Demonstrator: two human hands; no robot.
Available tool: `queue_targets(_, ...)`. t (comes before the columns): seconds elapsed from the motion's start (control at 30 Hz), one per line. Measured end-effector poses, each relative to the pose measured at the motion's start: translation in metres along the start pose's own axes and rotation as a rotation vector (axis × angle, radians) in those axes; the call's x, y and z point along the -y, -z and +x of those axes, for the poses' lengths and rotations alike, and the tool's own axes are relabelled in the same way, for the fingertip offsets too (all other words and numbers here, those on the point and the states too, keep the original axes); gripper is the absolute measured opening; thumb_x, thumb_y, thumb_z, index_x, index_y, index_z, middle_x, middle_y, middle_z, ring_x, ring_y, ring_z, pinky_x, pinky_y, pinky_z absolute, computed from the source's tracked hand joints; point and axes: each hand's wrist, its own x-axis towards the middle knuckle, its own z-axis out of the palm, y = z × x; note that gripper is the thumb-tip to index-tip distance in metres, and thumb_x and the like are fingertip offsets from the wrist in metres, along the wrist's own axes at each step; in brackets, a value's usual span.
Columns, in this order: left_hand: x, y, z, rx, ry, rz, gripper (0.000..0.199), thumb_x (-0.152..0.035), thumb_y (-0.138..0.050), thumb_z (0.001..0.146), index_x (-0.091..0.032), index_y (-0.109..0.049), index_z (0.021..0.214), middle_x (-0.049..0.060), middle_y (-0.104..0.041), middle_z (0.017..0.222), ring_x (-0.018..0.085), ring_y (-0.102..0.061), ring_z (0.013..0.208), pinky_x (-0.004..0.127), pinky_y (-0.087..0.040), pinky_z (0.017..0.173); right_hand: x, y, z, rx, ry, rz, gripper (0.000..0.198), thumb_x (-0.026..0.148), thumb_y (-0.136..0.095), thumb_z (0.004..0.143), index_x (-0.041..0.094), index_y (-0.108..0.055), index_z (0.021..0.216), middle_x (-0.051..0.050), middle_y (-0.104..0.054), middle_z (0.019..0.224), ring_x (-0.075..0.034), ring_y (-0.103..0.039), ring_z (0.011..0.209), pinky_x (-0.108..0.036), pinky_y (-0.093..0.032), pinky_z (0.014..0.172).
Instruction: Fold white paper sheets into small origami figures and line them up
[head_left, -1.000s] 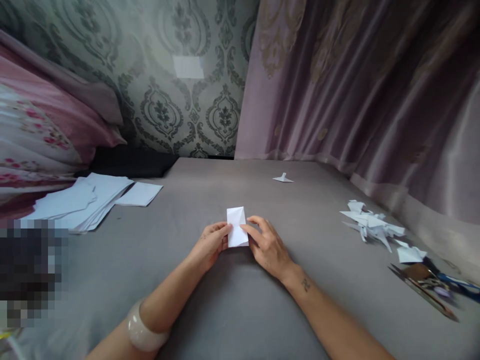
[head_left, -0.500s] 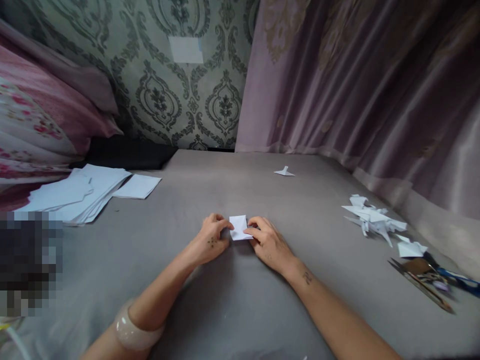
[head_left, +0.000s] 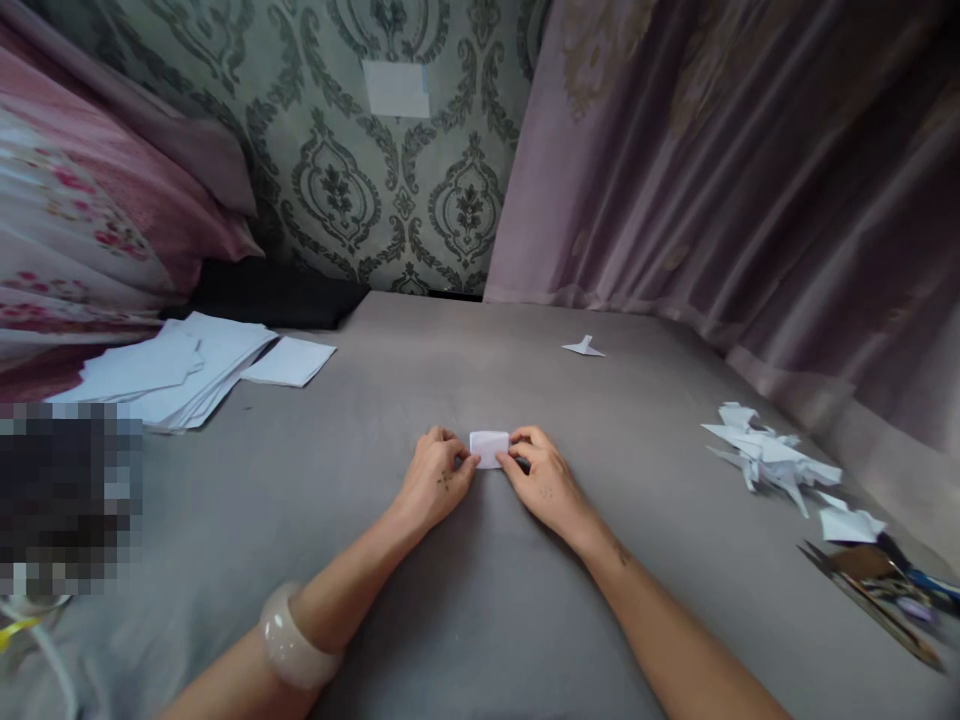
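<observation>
The left hand pinches the left end of the small paper, its thumb near the bottom corner. The paper is in the middle, between the hands, over the gray cloth; I can't tell if it touches it. The right hand pinches the right end. For a neat fold, I think it helps to match the edges, hold both ends still, and press from the middle out. From the sheets to the card to the pile, I can read no words or brands.
</observation>
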Motion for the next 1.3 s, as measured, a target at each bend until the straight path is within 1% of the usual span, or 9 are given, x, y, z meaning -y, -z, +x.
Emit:
queue_targets(0.33, -0.006, -0.002, 0.0, -0.04, 0.093, 0.013, 0.019, -0.026, -0.059, 0.082, -0.014, -0.066, 0.07, 0.009, -0.056, 0.088, 0.021, -0.054, 0.088, 0.035, -0.044, 0.084, -0.002, -0.006, 0.004, -0.043, -0.052, -0.065, 0.021, 0.03, -0.059, 0.082, 0.019, -0.063, 0.065, -0.008, -0.059, 0.1, -0.021, -0.056, 0.097, -0.034, -0.043, 0.089)
queue_targets(0.67, -0.013, 0.005, 0.002, 0.009, 0.158, 0.016, 0.019, -0.026, -0.058, 0.081, -0.015, -0.064, 0.067, 0.009, -0.057, 0.089, 0.022, -0.054, 0.089, 0.034, -0.044, 0.08, -0.004, -0.007, 0.006, -0.03, -0.055, -0.073, 0.021, 0.03, -0.061, 0.081, 0.019, -0.06, 0.064, -0.008, -0.058, 0.1, -0.021, -0.056, 0.096, -0.035, -0.043, 0.089)
queue_targets(0.87, -0.013, 0.006, 0.002, 0.02, 0.162, 0.024, 0.018, -0.026, -0.059, 0.08, -0.016, -0.062, 0.065, 0.008, -0.057, 0.089, 0.022, -0.054, 0.09, 0.033, -0.044, 0.079, -0.005, -0.008, 0.006, -0.035, -0.044, -0.098, 0.02, 0.03, -0.061, 0.081, 0.019, -0.058, 0.065, -0.008, -0.059, 0.1, -0.022, -0.056, 0.095, -0.037, -0.044, 0.088)
queue_targets(0.93, -0.011, 0.006, 0.001, 0.019, 0.151, 0.044, 0.016, -0.026, -0.059, 0.081, -0.016, -0.061, 0.068, 0.008, -0.057, 0.09, 0.022, -0.054, 0.088, 0.033, -0.044, 0.078, -0.006, -0.009, 0.005, -0.045, -0.026, -0.107, 0.017, 0.029, -0.061, 0.081, 0.02, -0.057, 0.068, -0.008, -0.059, 0.099, -0.022, -0.057, 0.093, -0.037, -0.045, 0.087)
queue_targets(1.0, -0.01, 0.006, 0.0, -0.004, 0.11, 0.09, 0.012, -0.026, -0.058, 0.082, -0.016, -0.061, 0.079, 0.008, -0.057, 0.093, 0.021, -0.053, 0.088, 0.032, -0.045, 0.077, -0.006, -0.009, 0.005, -0.052, 0.0, -0.115, 0.01, 0.028, -0.06, 0.082, 0.02, -0.058, 0.076, -0.007, -0.059, 0.098, -0.022, -0.056, 0.092, -0.037, -0.046, 0.086)
queue_targets(1.07, -0.01, 0.006, -0.001, -0.022, -0.003, 0.171, 0.013, -0.024, -0.055, 0.085, -0.015, -0.06, 0.093, 0.009, -0.057, 0.101, 0.022, -0.051, 0.091, 0.033, -0.045, 0.079, -0.005, -0.008, 0.004, -0.041, 0.047, -0.122, 0.008, 0.026, -0.058, 0.084, 0.02, -0.059, 0.09, -0.008, -0.059, 0.101, -0.022, -0.055, 0.094, -0.038, -0.047, 0.087)
queue_targets(1.13, -0.012, 0.007, 0.0, 0.006, -0.173, 0.278, 0.016, -0.019, -0.048, 0.09, -0.014, -0.059, 0.1, 0.009, -0.058, 0.106, 0.022, -0.049, 0.094, 0.035, -0.044, 0.084, -0.001, -0.007, 0.003, -0.001, 0.124, -0.143, 0.02, 0.023, -0.052, 0.088, 0.021, -0.058, 0.107, -0.009, -0.059, 0.11, -0.022, -0.053, 0.1, -0.038, -0.046, 0.09)
queue_targets(1.2, -0.014, 0.007, 0.0, 0.083, -0.312, 0.378, 0.021, -0.014, -0.04, 0.092, -0.014, -0.06, 0.099, 0.009, -0.061, 0.105, 0.022, -0.049, 0.095, 0.036, -0.042, 0.087, 0.003, -0.006, 0.003, 0.045, 0.2, -0.185, 0.031, 0.019, -0.044, 0.091, 0.022, -0.055, 0.12, -0.008, -0.056, 0.124, -0.023, -0.049, 0.108, -0.04, -0.044, 0.094)
queue_targets(1.3, -0.017, 0.007, -0.001, 0.17, -0.36, 0.474, 0.021, -0.012, -0.043, 0.09, -0.013, -0.062, 0.098, 0.008, -0.064, 0.104, 0.025, -0.049, 0.1, 0.038, -0.043, 0.085, 0.008, -0.005, 0.002, 0.094, 0.252, -0.251, 0.039, 0.015, -0.037, 0.093, 0.025, -0.053, 0.128, -0.004, -0.05, 0.136, -0.022, -0.046, 0.112, -0.04, -0.045, 0.096)
